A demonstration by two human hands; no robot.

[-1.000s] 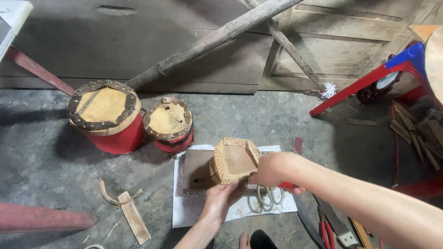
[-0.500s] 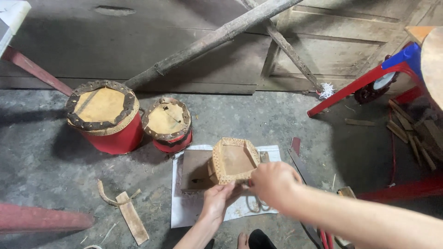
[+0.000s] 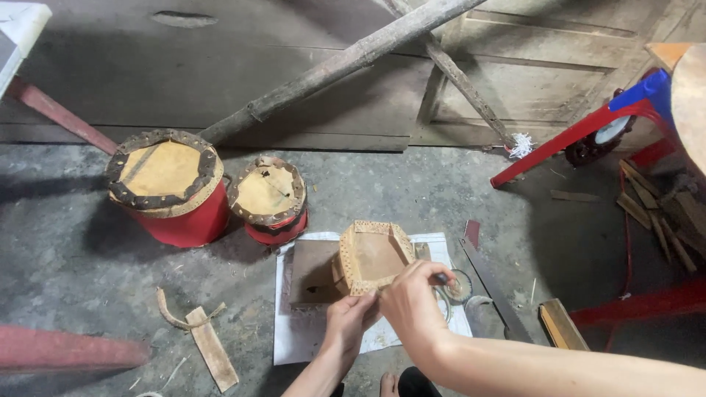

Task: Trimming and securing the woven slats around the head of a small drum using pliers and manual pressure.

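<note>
Small drum (image 3: pixel 371 257): matt tan hide, perforated rim. Large drum (image 3: pixel 168 187) and medium drum (image 3: pixel 268 198): glossy red shells, dull rawhide heads laced in dark leather. Sheet (image 3: pixel 309 338): white paper, creased. Floor (image 3: pixel 66 250): rough grey concrete. Poles (image 3: pixel 331 70): weathered bare wood.

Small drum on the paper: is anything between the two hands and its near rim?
Nothing visible. The left hand is already against the near rim of the small drum, and the right hand, holding a thin tool, meets the same edge. The scissors lie to the right on the paper, clear of it.
</note>
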